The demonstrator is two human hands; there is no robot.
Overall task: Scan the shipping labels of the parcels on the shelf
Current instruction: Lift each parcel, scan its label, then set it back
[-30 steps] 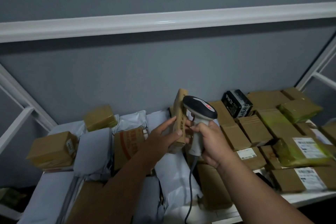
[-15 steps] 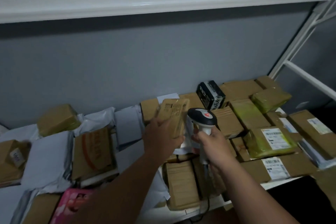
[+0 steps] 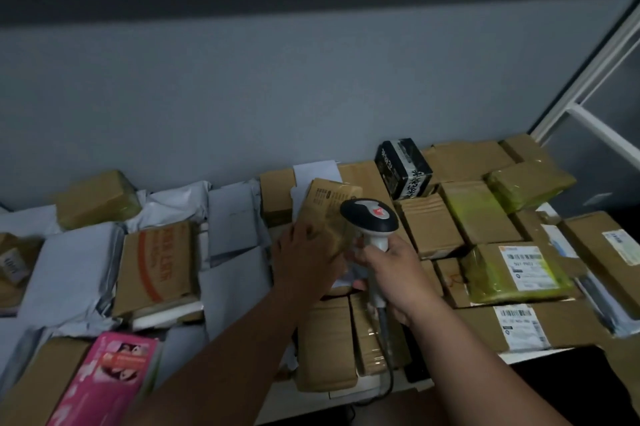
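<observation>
Pink packaging marks the nearest thing, a glossy box [image 3: 104,380] at the shelf's front left corner, lying flat among brown cartons, seemingly just stock waiting its turn. Just beyond, both forearms reach in over the shelf edge [image 3: 540,353]. The right hand [image 3: 394,273] wraps its fingers round the grip of a grey-and-black barcode scanner [image 3: 372,223], cable trailing down toward the viewer; the head tips forward and down, presumably so its window faces whatever label comes up. The left hand [image 3: 306,254] has its fingers curled over the lower end of a small brown parcel [image 3: 327,214], thumb side hidden, propping it tilted up off the pile and touching the scanner's head, likely to bring a label into line. The face turned this way shows only dark print; whether a shipping label sits on it cannot be told. To the right, a yellow-taped parcel [image 3: 516,271] and a flat carton [image 3: 530,325] lie label-up, easy to read without lifting. Left, grey mailer bags [image 3: 69,273] lie slumped. Farthest back, a black printed box [image 3: 403,167] leans near the grey wall.
</observation>
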